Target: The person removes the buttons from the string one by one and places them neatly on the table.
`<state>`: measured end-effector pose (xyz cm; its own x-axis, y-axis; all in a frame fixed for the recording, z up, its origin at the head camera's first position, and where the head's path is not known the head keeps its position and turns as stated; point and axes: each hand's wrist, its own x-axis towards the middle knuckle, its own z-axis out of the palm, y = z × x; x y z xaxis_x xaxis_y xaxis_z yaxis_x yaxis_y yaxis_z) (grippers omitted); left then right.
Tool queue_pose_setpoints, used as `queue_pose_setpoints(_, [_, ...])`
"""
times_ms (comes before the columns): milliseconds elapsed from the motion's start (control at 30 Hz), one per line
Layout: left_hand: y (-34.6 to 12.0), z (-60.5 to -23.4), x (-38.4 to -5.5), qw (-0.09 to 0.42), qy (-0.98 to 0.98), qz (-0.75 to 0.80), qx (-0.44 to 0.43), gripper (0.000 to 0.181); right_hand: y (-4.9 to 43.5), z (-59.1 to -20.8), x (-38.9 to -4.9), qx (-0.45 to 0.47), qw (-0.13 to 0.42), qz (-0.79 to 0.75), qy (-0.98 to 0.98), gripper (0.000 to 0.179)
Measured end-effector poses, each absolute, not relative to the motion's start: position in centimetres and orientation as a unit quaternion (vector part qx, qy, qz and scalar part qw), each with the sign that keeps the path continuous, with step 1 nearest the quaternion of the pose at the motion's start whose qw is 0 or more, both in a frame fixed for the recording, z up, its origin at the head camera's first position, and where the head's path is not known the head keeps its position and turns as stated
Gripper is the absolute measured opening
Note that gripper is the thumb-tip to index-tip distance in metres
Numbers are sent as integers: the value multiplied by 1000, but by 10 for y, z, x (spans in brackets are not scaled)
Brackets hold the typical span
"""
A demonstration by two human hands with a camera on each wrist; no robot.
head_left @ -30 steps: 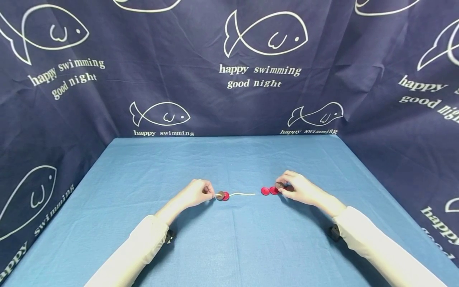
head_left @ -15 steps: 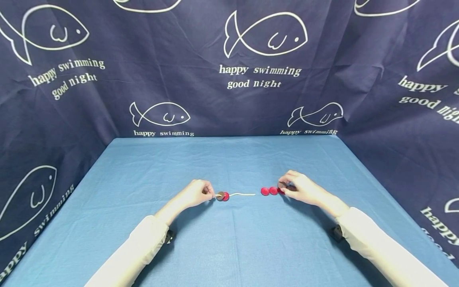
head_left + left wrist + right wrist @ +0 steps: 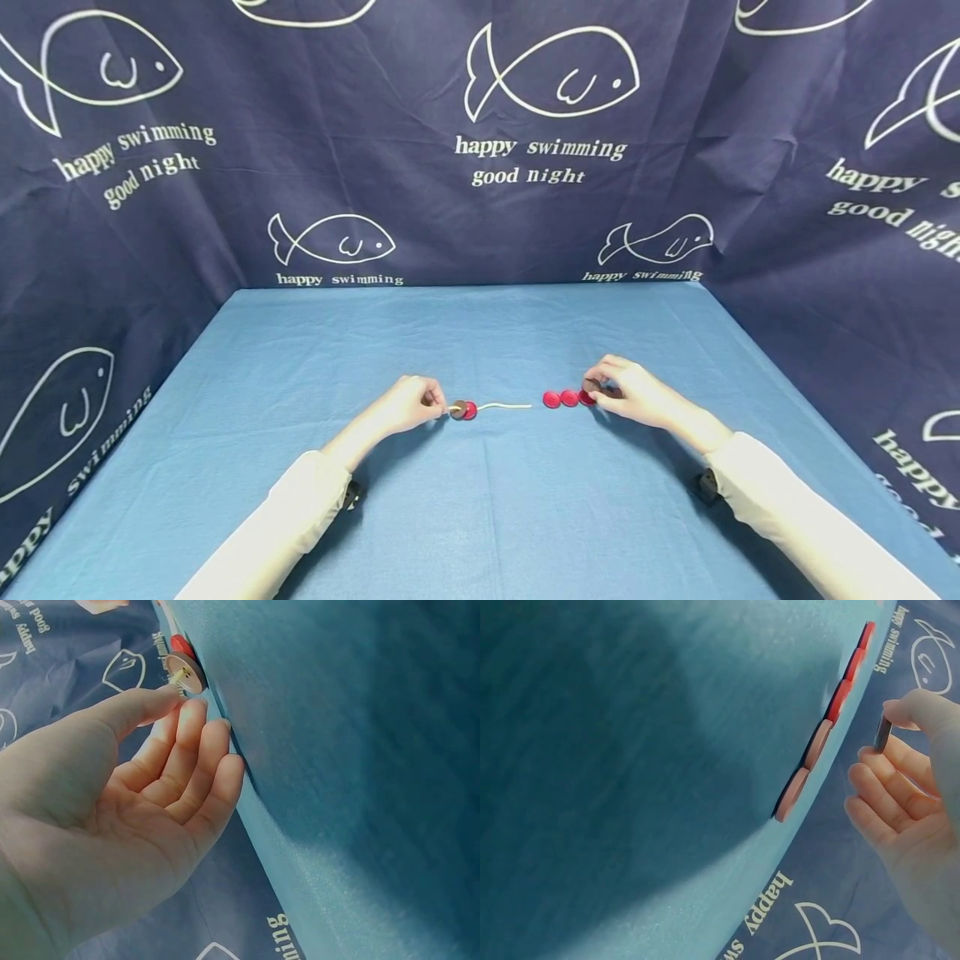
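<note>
Two hands work above the blue counter (image 3: 480, 500) in the head view. The left hand (image 3: 411, 403) has its grip pinched on the left end of a pale cord (image 3: 504, 406), which carries one threaded brown button (image 3: 459, 409) overlapping one threaded red button (image 3: 471, 409). Farther right, the right hand (image 3: 628, 393) holds a loose brown button (image 3: 591, 385), thumb and fingers clamped on it, over the right end of a row that shows three red buttons (image 3: 570, 398).

From the left wrist, the cord's short end pokes through the holes; it looks light and limp, probably best pinched close to the button.

From the right wrist, the held button appears edge-on, gripped at its rim. Two brown buttons (image 3: 793, 796) complete the row, right of the reds. They look thin, stiff, light and perhaps slippery, so opposite rims should suit fingertips. Counted together: one cord, four red buttons, four brown.
</note>
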<state>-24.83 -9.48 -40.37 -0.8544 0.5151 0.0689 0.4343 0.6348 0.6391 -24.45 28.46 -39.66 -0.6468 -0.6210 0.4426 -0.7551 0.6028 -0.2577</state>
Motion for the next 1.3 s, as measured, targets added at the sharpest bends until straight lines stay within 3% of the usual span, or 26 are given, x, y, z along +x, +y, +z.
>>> queue_pose_setpoints(1300, [-95,-402,-247,62,899,341,269,7,307,-397,-236,368,176,181,-895,24])
